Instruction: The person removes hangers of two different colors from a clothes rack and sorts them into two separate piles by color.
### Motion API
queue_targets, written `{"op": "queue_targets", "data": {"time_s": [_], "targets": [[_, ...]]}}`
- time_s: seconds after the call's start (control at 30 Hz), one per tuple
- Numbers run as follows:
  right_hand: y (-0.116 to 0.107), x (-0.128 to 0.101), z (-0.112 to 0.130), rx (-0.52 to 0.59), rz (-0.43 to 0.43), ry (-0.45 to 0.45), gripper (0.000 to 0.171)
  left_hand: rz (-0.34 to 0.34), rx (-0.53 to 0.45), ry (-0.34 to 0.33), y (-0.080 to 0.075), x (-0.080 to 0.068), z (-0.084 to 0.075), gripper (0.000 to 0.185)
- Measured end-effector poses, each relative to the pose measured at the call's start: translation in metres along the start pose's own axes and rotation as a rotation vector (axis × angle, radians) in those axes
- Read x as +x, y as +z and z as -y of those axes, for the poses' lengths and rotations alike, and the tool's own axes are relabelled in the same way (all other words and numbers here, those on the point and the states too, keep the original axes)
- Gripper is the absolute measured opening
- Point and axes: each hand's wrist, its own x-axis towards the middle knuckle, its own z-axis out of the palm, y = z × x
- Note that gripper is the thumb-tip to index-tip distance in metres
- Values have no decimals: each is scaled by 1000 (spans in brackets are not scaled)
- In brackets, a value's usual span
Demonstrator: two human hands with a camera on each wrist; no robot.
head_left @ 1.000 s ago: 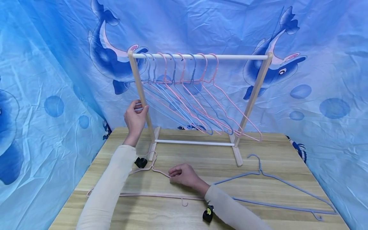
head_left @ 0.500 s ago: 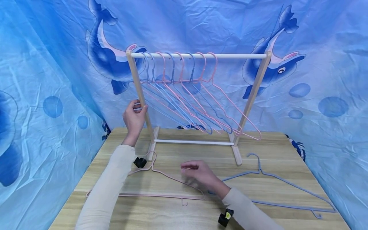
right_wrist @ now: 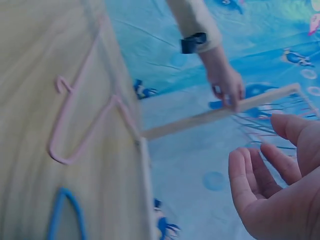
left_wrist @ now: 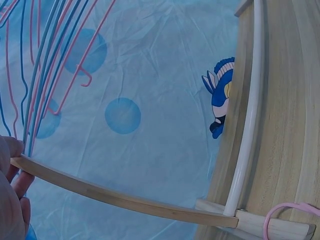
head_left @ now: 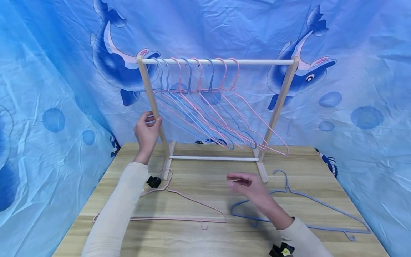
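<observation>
My left hand (head_left: 148, 124) grips the left wooden post (head_left: 151, 96) of a small garment rack about halfway up; in the left wrist view my fingers (left_wrist: 11, 197) curl round that post (left_wrist: 115, 198). My right hand (head_left: 244, 182) hovers open above the table, fingers relaxed and holding nothing, its palm (right_wrist: 280, 195) bare. It is between a pink wire hanger (head_left: 179, 218) lying flat at front left and a blue wire hanger (head_left: 290, 191) lying flat to the right. It is over the blue hanger's left end. Several pink and blue hangers (head_left: 205, 107) hang on the white top rail (head_left: 257, 61).
The rack stands at the back of a wooden table (head_left: 208, 242), its white bottom rail (head_left: 212, 157) between two wooden feet. A blue dolphin-print cloth (head_left: 48, 71) hangs close behind and to both sides. The rail's right half is bare.
My right hand has let go of the pink hanger's shoulder, lifted, and moved right to above the blue hanger's left end. The left hand stays on the post.
</observation>
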Motion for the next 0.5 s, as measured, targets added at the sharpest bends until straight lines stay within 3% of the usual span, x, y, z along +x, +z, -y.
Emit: {"op": "queue_targets", "data": {"time_s": [0.5], "targets": [[-54, -29, 63, -338, -279, -133, 39, 1, -11, 29, 0, -1, 2, 31]]}}
